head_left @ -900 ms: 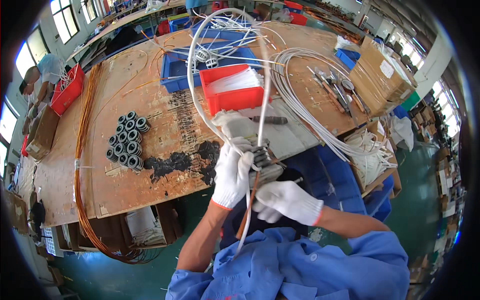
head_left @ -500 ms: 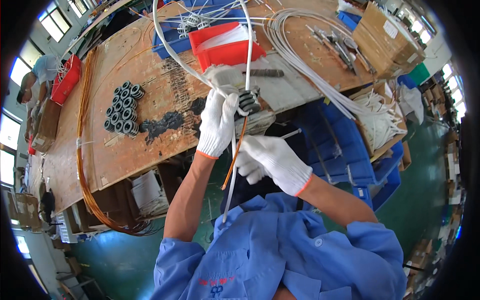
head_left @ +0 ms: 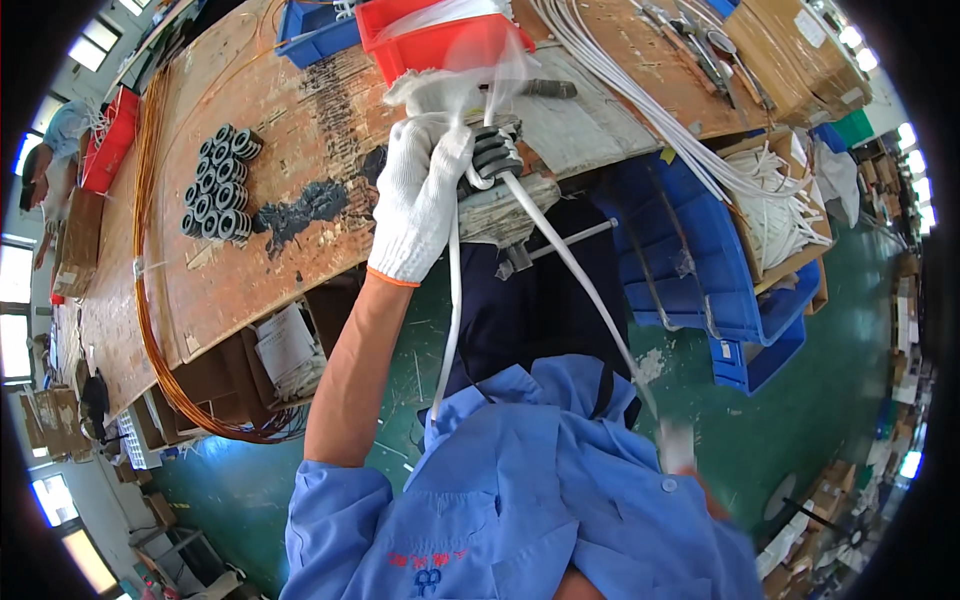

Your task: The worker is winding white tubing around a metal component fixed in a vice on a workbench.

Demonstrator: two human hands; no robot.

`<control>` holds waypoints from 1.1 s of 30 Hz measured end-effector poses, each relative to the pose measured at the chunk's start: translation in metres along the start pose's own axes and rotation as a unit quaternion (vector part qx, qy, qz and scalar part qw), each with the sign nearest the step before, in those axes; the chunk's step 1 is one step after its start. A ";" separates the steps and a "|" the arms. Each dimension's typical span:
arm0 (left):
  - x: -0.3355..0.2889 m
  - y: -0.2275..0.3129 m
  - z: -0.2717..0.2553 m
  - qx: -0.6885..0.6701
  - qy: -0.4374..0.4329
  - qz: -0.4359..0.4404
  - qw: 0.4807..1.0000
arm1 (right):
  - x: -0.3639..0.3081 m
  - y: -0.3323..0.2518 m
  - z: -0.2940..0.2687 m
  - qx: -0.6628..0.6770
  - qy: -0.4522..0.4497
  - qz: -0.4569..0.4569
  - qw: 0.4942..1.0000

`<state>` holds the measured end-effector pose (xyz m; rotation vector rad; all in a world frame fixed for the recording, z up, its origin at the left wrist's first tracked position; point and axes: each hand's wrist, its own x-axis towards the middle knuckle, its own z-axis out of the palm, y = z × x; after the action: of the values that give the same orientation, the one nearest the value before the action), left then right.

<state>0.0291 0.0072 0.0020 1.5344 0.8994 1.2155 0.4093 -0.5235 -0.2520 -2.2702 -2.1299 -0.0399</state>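
My left hand (head_left: 412, 200), in a white knit glove, is closed at the left side of a black ring core (head_left: 492, 155) wound with white tubing. The core rests on a worn, wrapped block (head_left: 510, 210) at the table's front edge. From it one length of white tubing (head_left: 575, 258) runs straight down to my right hand (head_left: 676, 447), low at my right side. That gloved hand is smeared by motion, but the tubing runs into it. Another white tube end (head_left: 449, 330) hangs below my left hand. Above the core, a tubing loop is blurred.
Several black rings (head_left: 220, 182) stand grouped on the wooden table (head_left: 290, 120). A red bin (head_left: 440, 45) and a blue bin (head_left: 318, 35) are behind the core. Orange wire (head_left: 143, 300) hangs over the table edge. Blue crates (head_left: 690, 250) and a box of white tubing (head_left: 775, 200) stand right.
My right hand has moved from beside the core down and right, drawing white tubing out straight. The orange-brown tube end at the core is out of sight. The view has shifted.
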 end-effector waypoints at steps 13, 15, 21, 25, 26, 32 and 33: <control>-0.002 0.001 0.003 0.027 0.019 0.004 0.999 | 0.296 -0.157 -0.188 0.625 -0.096 0.160 0.758; 0.001 0.001 0.003 0.030 0.019 0.002 0.999 | 0.358 -0.211 -0.247 0.780 -0.151 0.094 0.600; 0.000 -0.005 0.000 0.040 0.045 0.038 0.997 | 0.284 -0.204 -0.193 0.638 -0.061 0.157 0.751; -0.010 -0.005 -0.005 -0.021 0.049 0.051 0.997 | 0.256 -0.207 -0.202 0.677 -0.118 0.160 0.708; -0.012 -0.001 -0.008 -0.030 0.036 0.062 0.997 | 0.261 -0.201 -0.201 0.682 -0.148 0.156 0.699; -0.001 0.007 -0.018 0.148 -0.064 0.122 0.979 | 0.330 -0.209 -0.232 0.738 -0.153 0.033 0.656; -0.001 0.007 -0.018 0.145 -0.063 0.123 0.980 | 0.349 -0.217 -0.243 0.736 -0.128 0.029 0.665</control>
<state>0.0114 0.0080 0.0093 1.9820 0.8476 1.1792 0.2148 -0.1706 0.0045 -1.2203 -1.0959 1.4501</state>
